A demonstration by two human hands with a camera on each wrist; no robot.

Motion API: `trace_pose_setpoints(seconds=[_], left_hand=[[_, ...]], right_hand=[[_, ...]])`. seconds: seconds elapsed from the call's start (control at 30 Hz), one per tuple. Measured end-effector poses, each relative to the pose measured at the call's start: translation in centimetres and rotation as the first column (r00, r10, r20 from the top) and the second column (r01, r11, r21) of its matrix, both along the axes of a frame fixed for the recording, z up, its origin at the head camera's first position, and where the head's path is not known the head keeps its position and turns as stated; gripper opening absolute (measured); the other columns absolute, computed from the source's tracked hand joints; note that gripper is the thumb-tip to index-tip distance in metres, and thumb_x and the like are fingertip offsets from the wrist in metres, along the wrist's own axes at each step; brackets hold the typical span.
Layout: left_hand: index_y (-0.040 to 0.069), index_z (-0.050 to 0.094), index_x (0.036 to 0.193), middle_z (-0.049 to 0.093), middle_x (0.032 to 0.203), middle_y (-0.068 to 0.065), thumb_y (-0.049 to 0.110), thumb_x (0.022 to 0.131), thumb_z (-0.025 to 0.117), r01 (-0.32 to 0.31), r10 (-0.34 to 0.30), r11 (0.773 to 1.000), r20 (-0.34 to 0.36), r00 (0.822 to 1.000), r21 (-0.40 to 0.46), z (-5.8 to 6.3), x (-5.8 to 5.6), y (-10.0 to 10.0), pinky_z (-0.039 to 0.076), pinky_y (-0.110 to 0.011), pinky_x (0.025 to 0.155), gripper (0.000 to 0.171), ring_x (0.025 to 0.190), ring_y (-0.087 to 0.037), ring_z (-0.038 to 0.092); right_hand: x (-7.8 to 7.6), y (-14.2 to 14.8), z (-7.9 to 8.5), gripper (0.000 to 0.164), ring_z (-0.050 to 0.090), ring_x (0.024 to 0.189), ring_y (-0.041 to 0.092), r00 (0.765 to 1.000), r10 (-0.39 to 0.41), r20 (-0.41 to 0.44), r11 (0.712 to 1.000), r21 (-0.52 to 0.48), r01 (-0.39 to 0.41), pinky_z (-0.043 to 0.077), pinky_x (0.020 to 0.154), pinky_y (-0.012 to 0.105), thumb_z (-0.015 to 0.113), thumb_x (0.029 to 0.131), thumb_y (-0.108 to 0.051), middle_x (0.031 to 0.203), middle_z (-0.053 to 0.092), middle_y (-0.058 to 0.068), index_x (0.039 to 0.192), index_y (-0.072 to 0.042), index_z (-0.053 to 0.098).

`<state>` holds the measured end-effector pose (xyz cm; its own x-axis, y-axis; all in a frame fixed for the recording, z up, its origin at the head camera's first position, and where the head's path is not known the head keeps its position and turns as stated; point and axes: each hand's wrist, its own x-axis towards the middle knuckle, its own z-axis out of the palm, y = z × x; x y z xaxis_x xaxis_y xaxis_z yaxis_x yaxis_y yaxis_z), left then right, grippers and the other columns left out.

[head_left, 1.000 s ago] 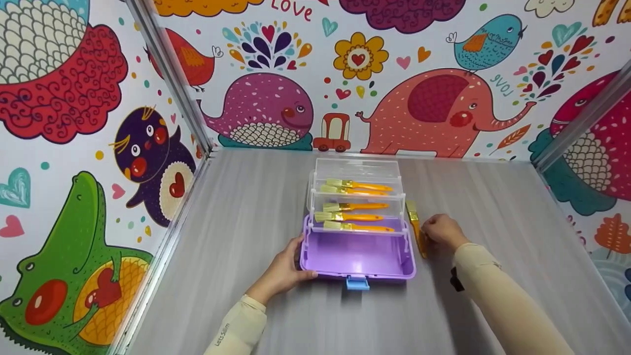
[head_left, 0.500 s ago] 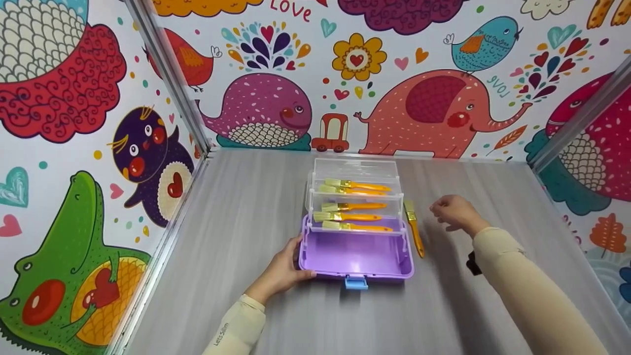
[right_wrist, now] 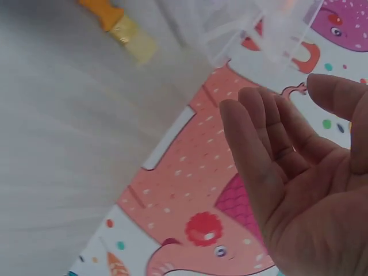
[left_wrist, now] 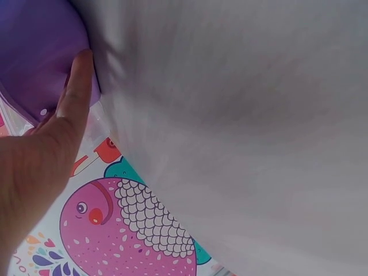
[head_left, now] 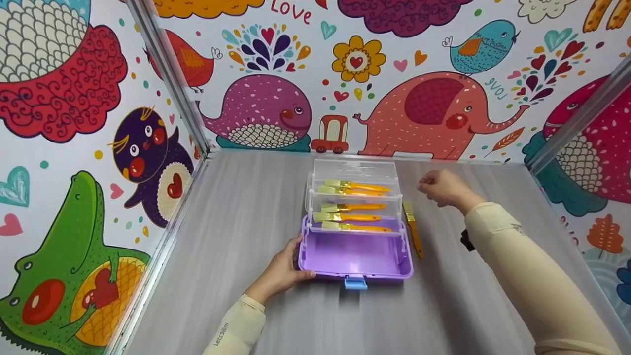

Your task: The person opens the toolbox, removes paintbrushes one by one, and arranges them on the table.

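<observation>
A purple storage box (head_left: 355,254) with a blue latch (head_left: 355,283) stands with its clear tiered trays (head_left: 357,170) unfolded at the back. My left hand (head_left: 282,268) holds its left front corner, thumb over the front rim and fingers along the side wall. In the left wrist view, those fingers lie against the purple side (left_wrist: 43,52). Several flat paintbrushes with yellow-orange handles lie in the trays, such as one brush (head_left: 360,217). Another paintbrush (head_left: 413,229) lies on the table right of the box. My right hand (head_left: 446,187), loosely curled and holding nothing, hovers beyond its bristle end.
The grey wood-grain table (head_left: 236,212) is bordered by a left wall (head_left: 93,153), a back wall (head_left: 315,64) and a right wall (head_left: 609,197) with cartoon animal prints. Metal strips (head_left: 167,74) run up the corners.
My right hand has left the loose paintbrush beside the box and moved up and away toward the back wall. The brush stays on the table, and the left hand keeps its place.
</observation>
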<state>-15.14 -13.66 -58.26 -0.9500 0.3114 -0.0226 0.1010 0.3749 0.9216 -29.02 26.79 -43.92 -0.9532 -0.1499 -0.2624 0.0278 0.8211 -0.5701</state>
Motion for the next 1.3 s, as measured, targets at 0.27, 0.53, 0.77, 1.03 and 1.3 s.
trace_pose_setpoints(seconds=[0.27, 0.53, 0.77, 1.03, 1.3], left_hand=[[-0.002, 0.026, 0.153, 0.048, 0.143, -0.029, 0.011, 0.074, 0.088, -0.008, 0.008, 1.0, -0.008, 1.0, -0.028, 0.1, 0.0, 0.0, 0.037, -0.048, 0.11, 0.101, 0.129, -0.038, 0.05], [-0.001, 0.026, 0.154, 0.047, 0.143, -0.029, 0.01, 0.073, 0.088, -0.016, 0.016, 0.999, -0.002, 1.0, -0.035, 0.2, 0.1, -0.1, 0.034, -0.048, 0.112, 0.102, 0.129, -0.038, 0.05], [-0.002, 0.027, 0.153, 0.045, 0.144, -0.031, 0.011, 0.072, 0.088, -0.016, 0.015, 0.999, -0.016, 1.0, -0.035, 0.0, 0.0, 0.0, 0.032, -0.051, 0.113, 0.102, 0.13, -0.041, 0.047], [-0.003, 0.027, 0.152, 0.046, 0.143, -0.03, 0.008, 0.073, 0.088, 0.006, -0.006, 1.0, -0.022, 1.0, 0.029, -0.2, -0.1, 0.0, 0.038, -0.051, 0.109, 0.1, 0.125, -0.041, 0.053], [-0.004, 0.027, 0.152, 0.047, 0.141, -0.033, 0.006, 0.072, 0.087, 0.012, -0.011, 0.999, -0.023, 1.0, 0.04, -0.1, -0.1, -0.1, 0.036, -0.051, 0.11, 0.101, 0.126, -0.041, 0.051]], right_hand=[[-1.2, -3.5, 1.1, 0.033, 0.065, 0.097, 0.033, 0.993, 0.107, -0.051, 0.994, 0.042, -0.105, 0.055, 0.087, 0.051, 0.061, 0.099, -0.025, 0.111, 0.067, 0.017, 0.12, 0.0, 0.066], [-2.1, -6.7, 1.0, 0.03, 0.062, 0.099, 0.031, 0.984, 0.144, -0.104, 0.989, 0.059, -0.138, 0.054, 0.09, 0.049, 0.062, 0.099, -0.026, 0.112, 0.067, 0.013, 0.121, -0.005, 0.067], [-2.9, -8.7, 0.1, 0.026, 0.062, 0.098, 0.03, 0.976, 0.17, -0.138, 0.985, 0.059, -0.163, 0.054, 0.089, 0.048, 0.064, 0.097, -0.023, 0.11, 0.067, 0.011, 0.118, -0.007, 0.069], [-3.7, -10.1, -1.1, 0.022, 0.065, 0.097, 0.028, 0.942, 0.274, -0.195, 0.962, 0.08, -0.263, 0.052, 0.092, 0.049, 0.064, 0.096, -0.017, 0.106, 0.071, 0.011, 0.112, -0.005, 0.073], [-4.2, -10.9, -2.1, 0.023, 0.066, 0.1, 0.028, 0.925, 0.319, -0.206, 0.943, 0.162, -0.289, 0.052, 0.094, 0.049, 0.063, 0.093, -0.007, 0.108, 0.072, 0.012, 0.111, -0.003, 0.075]])
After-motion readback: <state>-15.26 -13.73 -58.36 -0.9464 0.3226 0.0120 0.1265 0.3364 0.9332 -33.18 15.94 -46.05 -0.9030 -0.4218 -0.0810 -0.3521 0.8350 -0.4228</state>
